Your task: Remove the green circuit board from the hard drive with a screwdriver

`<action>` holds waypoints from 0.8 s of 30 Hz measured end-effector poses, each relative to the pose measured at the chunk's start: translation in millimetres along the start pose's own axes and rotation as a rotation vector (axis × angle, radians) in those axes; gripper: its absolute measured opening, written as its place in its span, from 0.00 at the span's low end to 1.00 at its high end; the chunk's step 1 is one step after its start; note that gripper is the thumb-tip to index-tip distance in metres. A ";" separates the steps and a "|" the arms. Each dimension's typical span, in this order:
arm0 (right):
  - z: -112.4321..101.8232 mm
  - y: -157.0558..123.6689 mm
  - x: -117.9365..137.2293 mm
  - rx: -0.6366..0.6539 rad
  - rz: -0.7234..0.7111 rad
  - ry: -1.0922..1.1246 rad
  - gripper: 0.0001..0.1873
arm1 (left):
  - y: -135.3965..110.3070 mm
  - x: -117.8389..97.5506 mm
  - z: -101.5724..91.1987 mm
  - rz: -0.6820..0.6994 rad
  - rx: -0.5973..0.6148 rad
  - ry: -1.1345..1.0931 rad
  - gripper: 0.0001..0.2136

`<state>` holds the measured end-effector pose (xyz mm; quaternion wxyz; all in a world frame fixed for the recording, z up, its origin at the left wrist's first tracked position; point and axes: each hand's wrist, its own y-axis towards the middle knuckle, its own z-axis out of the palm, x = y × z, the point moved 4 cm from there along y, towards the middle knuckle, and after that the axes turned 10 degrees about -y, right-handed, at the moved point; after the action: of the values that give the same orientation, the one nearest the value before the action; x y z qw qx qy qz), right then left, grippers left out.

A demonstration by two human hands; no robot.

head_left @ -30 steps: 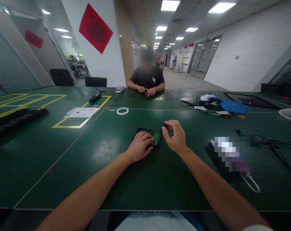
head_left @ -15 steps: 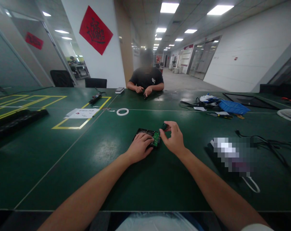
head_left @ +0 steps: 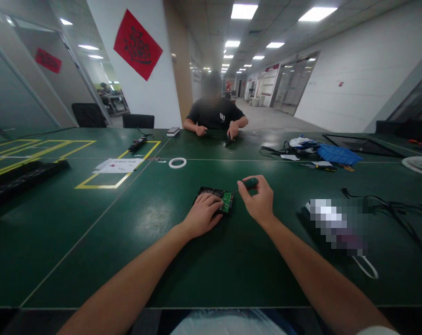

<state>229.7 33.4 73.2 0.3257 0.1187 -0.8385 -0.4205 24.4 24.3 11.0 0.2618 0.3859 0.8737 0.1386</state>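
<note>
A black hard drive (head_left: pixel 211 190) with a green circuit board (head_left: pixel 227 201) lies on the green table in front of me. My left hand (head_left: pixel 206 211) rests over it, fingers across the top and thumb along the near edge, covering much of it. To the right, my right hand (head_left: pixel 257 197) is closed on a screwdriver (head_left: pixel 251 183) with a dark green handle. The screwdriver is tilted, its thin shaft pointing left toward the board's right edge. Whether its tip touches the drive I cannot tell.
A white tape ring (head_left: pixel 177 163) and papers (head_left: pixel 118 165) lie to the left. Back right are a blue tray (head_left: pixel 338 154), pliers (head_left: pixel 318 167) and cables. A blurred-out object (head_left: pixel 336 225) lies at right. Across the table sits a person (head_left: pixel 214 114), hands on the tabletop.
My right hand has shifted right with the screwdriver, which now leans over further and shows more of its handle. My left hand has stayed put. The other person's hands have moved apart.
</note>
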 end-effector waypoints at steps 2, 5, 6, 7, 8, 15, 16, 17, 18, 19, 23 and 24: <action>-13.2 10.0 -13.3 -0.111 -0.016 -0.088 0.06 | 1.7 -3.1 0.6 -0.008 -0.007 0.023 0.16; -16.1 20.5 -52.1 -0.062 -0.022 -0.232 0.04 | 7.9 -11.5 5.2 -0.060 -0.046 0.079 0.18; -11.3 20.9 -68.1 0.030 0.004 -0.300 0.04 | 10.4 -14.6 7.6 -0.086 -0.069 0.101 0.20; -3.6 19.0 -83.8 0.169 0.034 -0.371 0.02 | 12.8 -17.8 10.5 -0.108 -0.094 0.124 0.22; 4.2 15.1 -97.4 0.292 0.064 -0.430 0.01 | 14.9 -20.8 13.6 -0.126 -0.116 0.147 0.23; 39.4 -11.3 -106.3 0.646 0.025 -0.453 0.08 | 17.2 -27.3 24.8 -0.156 -0.141 0.194 0.16; 41.1 -12.4 -104.3 0.667 0.041 -0.481 0.08 | 16.7 -27.4 24.2 -0.151 -0.133 0.193 0.15; 42.1 -13.2 -103.0 0.688 0.059 -0.511 0.07 | 16.2 -27.3 23.4 -0.151 -0.123 0.191 0.15; 42.6 -13.6 -102.6 0.706 0.075 -0.537 0.07 | 15.4 -26.9 22.3 -0.158 -0.112 0.189 0.14; 42.5 -13.9 -102.7 0.720 0.088 -0.554 0.07 | 14.6 -26.1 20.9 -0.170 -0.100 0.188 0.14; 37.9 -13.0 -104.8 0.750 0.118 -0.579 0.10 | 9.5 -18.3 11.6 -0.188 -0.039 0.173 0.15; 36.1 -12.5 -104.1 0.755 0.124 -0.581 0.10 | 8.0 -15.3 8.3 -0.178 -0.023 0.165 0.15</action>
<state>284.6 97.6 1.3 0.0366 0.0562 -0.9944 -0.0821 42.5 18.4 13.1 0.2047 0.2910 0.9215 0.1558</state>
